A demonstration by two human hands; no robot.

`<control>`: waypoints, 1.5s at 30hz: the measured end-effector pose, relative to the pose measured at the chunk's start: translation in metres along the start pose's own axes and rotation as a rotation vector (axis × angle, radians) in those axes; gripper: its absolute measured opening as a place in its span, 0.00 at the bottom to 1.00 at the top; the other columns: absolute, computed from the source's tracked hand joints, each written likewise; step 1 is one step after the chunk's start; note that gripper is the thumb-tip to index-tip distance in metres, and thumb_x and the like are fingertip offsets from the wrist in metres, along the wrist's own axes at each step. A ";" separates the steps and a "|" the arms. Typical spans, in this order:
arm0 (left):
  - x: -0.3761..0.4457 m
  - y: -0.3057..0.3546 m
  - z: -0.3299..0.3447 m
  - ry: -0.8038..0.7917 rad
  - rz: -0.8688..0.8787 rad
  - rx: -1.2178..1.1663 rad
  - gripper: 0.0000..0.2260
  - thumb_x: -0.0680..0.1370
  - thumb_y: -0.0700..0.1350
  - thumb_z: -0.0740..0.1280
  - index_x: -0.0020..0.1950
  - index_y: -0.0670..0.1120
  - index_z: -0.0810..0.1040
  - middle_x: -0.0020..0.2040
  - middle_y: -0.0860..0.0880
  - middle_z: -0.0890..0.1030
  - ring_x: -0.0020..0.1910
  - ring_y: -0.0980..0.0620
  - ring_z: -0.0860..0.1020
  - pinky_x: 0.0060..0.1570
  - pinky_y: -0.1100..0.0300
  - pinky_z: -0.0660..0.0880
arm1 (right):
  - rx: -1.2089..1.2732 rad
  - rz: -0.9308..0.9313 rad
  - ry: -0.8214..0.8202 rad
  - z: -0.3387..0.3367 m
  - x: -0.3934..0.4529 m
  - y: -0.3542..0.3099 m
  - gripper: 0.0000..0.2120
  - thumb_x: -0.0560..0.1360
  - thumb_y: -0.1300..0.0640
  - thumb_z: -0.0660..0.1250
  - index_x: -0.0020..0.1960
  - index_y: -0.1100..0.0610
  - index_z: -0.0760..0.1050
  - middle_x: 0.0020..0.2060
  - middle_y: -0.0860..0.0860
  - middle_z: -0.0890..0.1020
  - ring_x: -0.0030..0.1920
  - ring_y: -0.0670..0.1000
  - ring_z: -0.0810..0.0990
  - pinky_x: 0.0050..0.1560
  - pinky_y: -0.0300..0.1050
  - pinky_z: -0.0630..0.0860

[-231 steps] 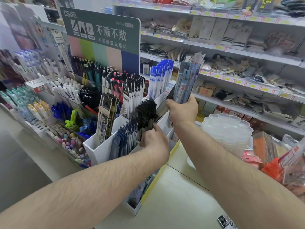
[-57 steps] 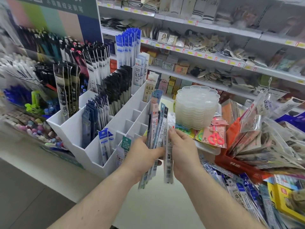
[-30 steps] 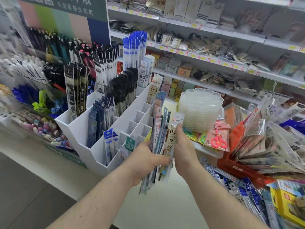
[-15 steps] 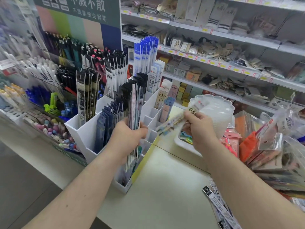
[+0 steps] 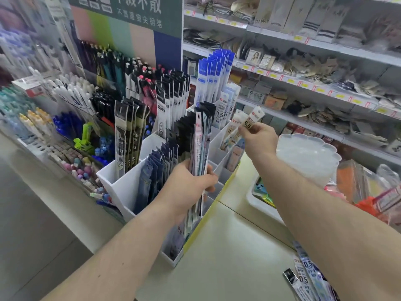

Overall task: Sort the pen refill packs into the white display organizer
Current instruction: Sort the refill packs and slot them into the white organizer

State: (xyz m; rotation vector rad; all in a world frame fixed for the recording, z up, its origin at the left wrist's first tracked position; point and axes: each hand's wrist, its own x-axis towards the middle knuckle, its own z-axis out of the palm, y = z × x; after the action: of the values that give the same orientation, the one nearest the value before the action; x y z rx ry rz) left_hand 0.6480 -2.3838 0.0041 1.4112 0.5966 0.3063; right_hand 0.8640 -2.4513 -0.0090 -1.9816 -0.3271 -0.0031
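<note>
The white display organizer stands on the counter, its stepped slots filled with black, dark blue and bright blue refill packs. My left hand grips an upright bundle of refill packs in front of the organizer's middle slots. My right hand pinches the top of one clear refill pack marked 0.5, its lower end pointing into a slot on the organizer's right side beside a like pack. More loose packs lie on the counter at the lower right.
A stack of clear scalloped trays sits right of my right hand. A white bin and an orange basket of packaged goods fill the right. Pen displays stand left; store shelves run behind.
My right hand pulled one pack out of the bundle and carried it up and forward to the organizer's right slots. My left hand raised the bundle toward the organizer.
</note>
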 end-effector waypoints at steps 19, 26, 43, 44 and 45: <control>-0.002 -0.004 0.004 -0.091 -0.037 -0.055 0.10 0.72 0.34 0.72 0.46 0.43 0.73 0.27 0.52 0.73 0.26 0.52 0.71 0.29 0.59 0.72 | -0.688 0.127 -0.193 0.044 0.043 0.020 0.20 0.64 0.36 0.75 0.47 0.49 0.82 0.45 0.51 0.84 0.48 0.55 0.82 0.46 0.49 0.82; -0.008 -0.008 0.012 -0.276 -0.203 -0.282 0.10 0.73 0.33 0.71 0.48 0.43 0.74 0.30 0.48 0.73 0.25 0.54 0.72 0.25 0.62 0.72 | -0.250 0.066 -0.070 -0.001 -0.009 -0.001 0.08 0.73 0.50 0.71 0.48 0.52 0.84 0.47 0.48 0.85 0.48 0.48 0.81 0.52 0.48 0.79; -0.034 -0.036 0.035 -0.480 -0.296 -0.348 0.15 0.70 0.36 0.72 0.56 0.43 0.78 0.37 0.47 0.83 0.32 0.52 0.80 0.31 0.60 0.77 | 0.379 0.317 -0.478 -0.079 -0.165 0.000 0.10 0.79 0.61 0.67 0.40 0.59 0.83 0.33 0.57 0.79 0.34 0.52 0.73 0.40 0.46 0.69; -0.036 -0.036 0.034 -0.481 -0.312 -0.357 0.17 0.70 0.37 0.70 0.58 0.42 0.79 0.40 0.45 0.84 0.34 0.51 0.82 0.32 0.59 0.78 | 0.400 0.331 -0.473 -0.080 -0.166 0.002 0.08 0.79 0.61 0.67 0.46 0.64 0.82 0.38 0.64 0.81 0.39 0.55 0.73 0.44 0.50 0.68; -0.036 -0.036 0.033 -0.480 -0.326 -0.358 0.19 0.70 0.38 0.69 0.60 0.41 0.78 0.44 0.42 0.84 0.37 0.49 0.83 0.34 0.57 0.79 | 0.425 0.337 -0.461 -0.081 -0.168 0.004 0.09 0.78 0.60 0.68 0.50 0.67 0.81 0.45 0.68 0.82 0.43 0.57 0.74 0.47 0.53 0.69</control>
State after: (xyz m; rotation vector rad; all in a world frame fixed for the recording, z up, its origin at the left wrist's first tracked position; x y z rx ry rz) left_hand 0.6311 -2.4361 -0.0225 0.9724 0.3430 -0.1801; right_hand 0.7152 -2.5635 -0.0035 -1.5745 -0.2570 0.6912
